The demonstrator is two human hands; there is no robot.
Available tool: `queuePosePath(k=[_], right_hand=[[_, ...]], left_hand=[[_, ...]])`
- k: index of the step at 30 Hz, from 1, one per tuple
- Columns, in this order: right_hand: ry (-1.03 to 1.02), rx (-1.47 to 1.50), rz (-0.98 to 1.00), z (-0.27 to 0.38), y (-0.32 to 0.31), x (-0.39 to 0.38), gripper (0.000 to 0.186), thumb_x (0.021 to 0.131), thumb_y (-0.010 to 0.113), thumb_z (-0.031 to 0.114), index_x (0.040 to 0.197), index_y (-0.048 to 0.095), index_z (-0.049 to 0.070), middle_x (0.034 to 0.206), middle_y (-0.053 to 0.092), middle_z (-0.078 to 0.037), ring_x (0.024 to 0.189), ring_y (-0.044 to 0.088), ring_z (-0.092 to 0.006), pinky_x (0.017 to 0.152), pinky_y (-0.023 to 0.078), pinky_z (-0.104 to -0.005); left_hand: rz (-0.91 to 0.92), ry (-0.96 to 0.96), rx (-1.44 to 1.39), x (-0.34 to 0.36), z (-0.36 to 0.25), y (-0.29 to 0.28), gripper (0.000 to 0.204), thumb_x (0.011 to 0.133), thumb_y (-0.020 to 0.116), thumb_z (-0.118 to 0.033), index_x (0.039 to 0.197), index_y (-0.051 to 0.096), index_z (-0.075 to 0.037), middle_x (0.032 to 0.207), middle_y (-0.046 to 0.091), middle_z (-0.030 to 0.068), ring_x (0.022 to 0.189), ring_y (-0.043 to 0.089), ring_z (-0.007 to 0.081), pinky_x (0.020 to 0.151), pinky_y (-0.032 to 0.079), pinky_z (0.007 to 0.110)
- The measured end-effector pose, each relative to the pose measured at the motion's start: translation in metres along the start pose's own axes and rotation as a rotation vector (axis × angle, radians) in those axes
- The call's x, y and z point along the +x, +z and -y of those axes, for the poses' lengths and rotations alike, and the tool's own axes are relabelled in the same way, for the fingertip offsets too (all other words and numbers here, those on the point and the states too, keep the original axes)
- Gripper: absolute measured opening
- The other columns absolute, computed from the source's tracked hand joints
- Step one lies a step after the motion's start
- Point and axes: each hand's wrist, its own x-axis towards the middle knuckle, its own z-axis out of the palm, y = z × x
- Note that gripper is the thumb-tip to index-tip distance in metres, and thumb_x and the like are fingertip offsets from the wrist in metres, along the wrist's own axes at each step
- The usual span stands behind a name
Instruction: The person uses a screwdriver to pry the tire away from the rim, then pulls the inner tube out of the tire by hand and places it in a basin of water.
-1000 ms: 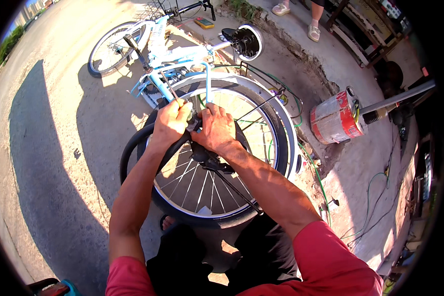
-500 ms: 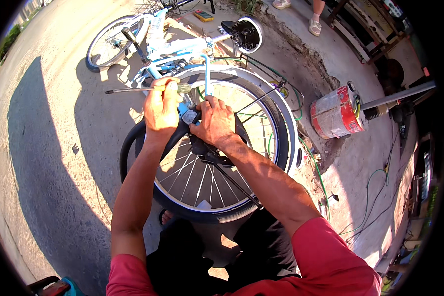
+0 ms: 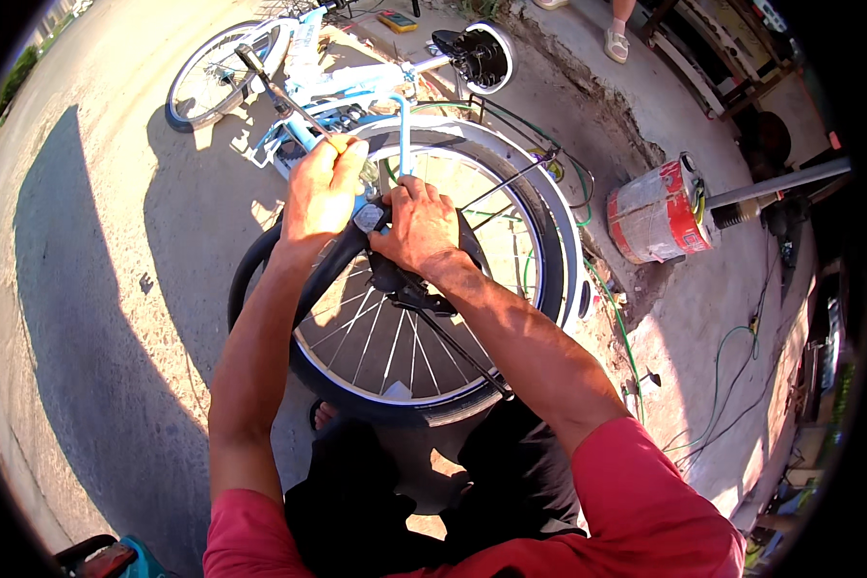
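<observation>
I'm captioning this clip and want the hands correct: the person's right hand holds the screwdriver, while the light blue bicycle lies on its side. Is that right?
Not quite: the left hand holds the screwdriver, not the right hand, as the head view shows. The light blue bicycle does lie on its side.

No legible lettering or signs

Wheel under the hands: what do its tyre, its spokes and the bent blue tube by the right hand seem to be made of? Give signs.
Tyre: probably rubber, dull black and rounded. Spokes: likely steel, thin, straight, bright. Blue tube: apparently painted metal, smooth with a light sheen.
</observation>
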Motion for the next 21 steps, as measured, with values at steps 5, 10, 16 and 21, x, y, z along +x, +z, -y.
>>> queuePosePath(k=[5, 10, 16, 21], right_hand=[[-0.028, -0.051, -0.036, 0.018, -0.004, -0.004, 0.064, 0.077, 0.077, 0.044, 0.128, 0.066, 0.006, 0.134, 0.056, -0.013, 0.129, 0.053, -0.0316, 0.109, 0.043, -0.0485], [0.0, -0.032, 0.006, -0.005, -0.02, 0.002, 0.064, 0.078, 0.077, 0.044, 0.129, 0.066, 0.006, 0.135, 0.055, -0.014, 0.129, 0.053, -0.0321, 0.108, 0.043, -0.0486], [0.021, -0.037, 0.048, -0.002, 0.008, -0.008, 0.062, 0.078, 0.077, 0.043, 0.128, 0.067, 0.007, 0.138, 0.053, -0.014, 0.131, 0.052, -0.0318, 0.11, 0.041, -0.0476], [0.023, -0.024, 0.072, -0.009, -0.014, -0.003, 0.064, 0.079, 0.075, 0.043, 0.131, 0.065, 0.007, 0.139, 0.052, -0.014, 0.132, 0.051, -0.0319, 0.111, 0.04, -0.0494]], left_hand=[[-0.008, 0.483, 0.149, -0.03, 0.076, 0.014, 0.02, 0.103, 0.061, -0.017, 0.107, 0.067, 0.001, 0.086, 0.068, 0.0102, 0.07, 0.065, 0.0153, 0.065, 0.052, 0.03], [-0.068, 0.148, -0.161, -0.021, -0.017, 0.005, 0.023, 0.109, 0.053, -0.019, 0.113, 0.068, -0.002, 0.079, 0.066, 0.0027, 0.068, 0.057, 0.0071, 0.065, 0.049, 0.024], [0.058, -0.066, 0.006, -0.044, 0.064, 0.019, 0.021, 0.107, 0.056, -0.019, 0.113, 0.068, -0.002, 0.084, 0.068, 0.0044, 0.07, 0.06, 0.009, 0.067, 0.049, 0.025], [-0.261, 0.258, -0.253, -0.044, 0.001, 0.015, 0.026, 0.109, 0.05, -0.016, 0.115, 0.067, 0.002, 0.09, 0.071, 0.0064, 0.07, 0.059, 0.0088, 0.067, 0.05, 0.025]])
